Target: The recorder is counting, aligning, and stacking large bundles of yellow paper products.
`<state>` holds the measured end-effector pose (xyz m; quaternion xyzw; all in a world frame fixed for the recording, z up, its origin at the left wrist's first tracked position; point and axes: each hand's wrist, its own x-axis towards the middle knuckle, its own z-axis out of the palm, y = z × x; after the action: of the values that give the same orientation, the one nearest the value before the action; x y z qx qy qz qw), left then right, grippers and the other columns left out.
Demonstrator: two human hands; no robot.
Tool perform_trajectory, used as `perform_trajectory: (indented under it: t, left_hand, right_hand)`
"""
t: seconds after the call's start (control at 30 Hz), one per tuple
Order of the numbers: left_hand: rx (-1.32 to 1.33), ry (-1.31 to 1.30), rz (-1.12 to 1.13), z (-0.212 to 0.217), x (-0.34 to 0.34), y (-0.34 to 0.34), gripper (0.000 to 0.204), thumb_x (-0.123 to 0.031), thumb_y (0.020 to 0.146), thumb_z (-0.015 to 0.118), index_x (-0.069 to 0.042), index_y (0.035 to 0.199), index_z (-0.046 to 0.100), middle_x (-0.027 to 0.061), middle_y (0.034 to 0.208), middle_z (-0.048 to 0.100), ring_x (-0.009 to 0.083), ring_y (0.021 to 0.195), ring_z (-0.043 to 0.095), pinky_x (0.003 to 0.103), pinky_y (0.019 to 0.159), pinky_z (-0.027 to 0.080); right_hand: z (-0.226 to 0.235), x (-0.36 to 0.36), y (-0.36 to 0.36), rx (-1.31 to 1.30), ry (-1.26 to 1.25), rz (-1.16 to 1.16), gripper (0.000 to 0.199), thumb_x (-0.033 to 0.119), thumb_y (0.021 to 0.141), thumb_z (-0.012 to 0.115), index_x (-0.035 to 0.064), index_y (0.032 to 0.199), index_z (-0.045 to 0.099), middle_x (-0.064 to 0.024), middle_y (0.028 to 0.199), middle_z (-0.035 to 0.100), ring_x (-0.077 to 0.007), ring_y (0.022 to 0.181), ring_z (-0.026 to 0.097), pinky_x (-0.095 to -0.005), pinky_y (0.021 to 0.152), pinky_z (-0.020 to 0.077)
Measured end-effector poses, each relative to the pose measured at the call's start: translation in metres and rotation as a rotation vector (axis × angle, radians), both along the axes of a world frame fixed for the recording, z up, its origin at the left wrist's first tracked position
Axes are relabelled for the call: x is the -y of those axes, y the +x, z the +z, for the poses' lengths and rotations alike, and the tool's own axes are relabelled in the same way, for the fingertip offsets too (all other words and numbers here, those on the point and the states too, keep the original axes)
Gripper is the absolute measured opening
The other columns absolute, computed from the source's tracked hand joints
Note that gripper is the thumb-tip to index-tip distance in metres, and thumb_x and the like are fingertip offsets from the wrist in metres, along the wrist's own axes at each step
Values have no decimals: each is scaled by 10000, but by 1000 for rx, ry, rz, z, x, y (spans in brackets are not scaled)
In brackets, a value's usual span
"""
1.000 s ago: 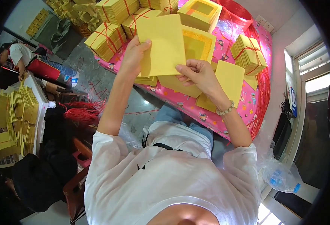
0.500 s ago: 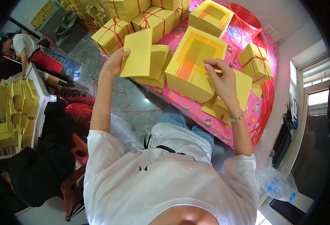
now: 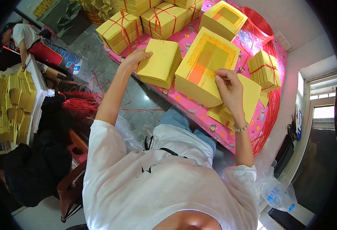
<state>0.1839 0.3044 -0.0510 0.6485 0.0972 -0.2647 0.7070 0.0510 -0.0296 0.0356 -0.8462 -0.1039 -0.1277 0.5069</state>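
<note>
A pink patterned table (image 3: 214, 126) fills the upper middle, above a grey stone floor (image 3: 138, 103) strewn with red string (image 3: 80, 103). Yellow paper bundles tied with red string (image 3: 118, 30) crowd the table's far side. Another person (image 3: 26, 36) bends at a side table at upper left. Nearer, a tall yellow paper stack with an orange centre (image 3: 205, 65) sits under the right hand (image 3: 228, 90), whose fingers pinch its top sheet. The left hand (image 3: 136, 57) grips the edge of a smaller plain yellow stack (image 3: 159, 63), fingers pressed together.
</note>
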Motion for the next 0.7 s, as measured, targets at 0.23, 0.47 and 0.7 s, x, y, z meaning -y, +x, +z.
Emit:
perform_trajectory:
  t: [0.23,0.47,0.7]
  left_hand:
    - [14,38,31,12,14,-9,361,-142,908,548,54,1196,453,151,1091,597,211,971,610,362,828,498]
    - [189,144,34,-11,10,-8,335,-136,889,554,25,1179,516,126,1075,621,216,960,611,342,817,480]
    - [597,929,-80,-7,25,-11,400,-223,833,600,15,1151,547,164,1034,634,245,930,624,339,790,480]
  right_hand:
    - [0,1,0,-13,-14,-20,120,34,853,603,-3,965,624,-77,969,599,-160,876,614,-260,785,506]
    - [0,0,0,-1,-5,8,120,28,853,601,-1,967,626,-80,979,597,-165,885,616,-260,793,508]
    - [-1,6,0,-6,-6,-1,128,32,853,600,-2,975,624,-81,977,598,-171,887,616,-263,794,508]
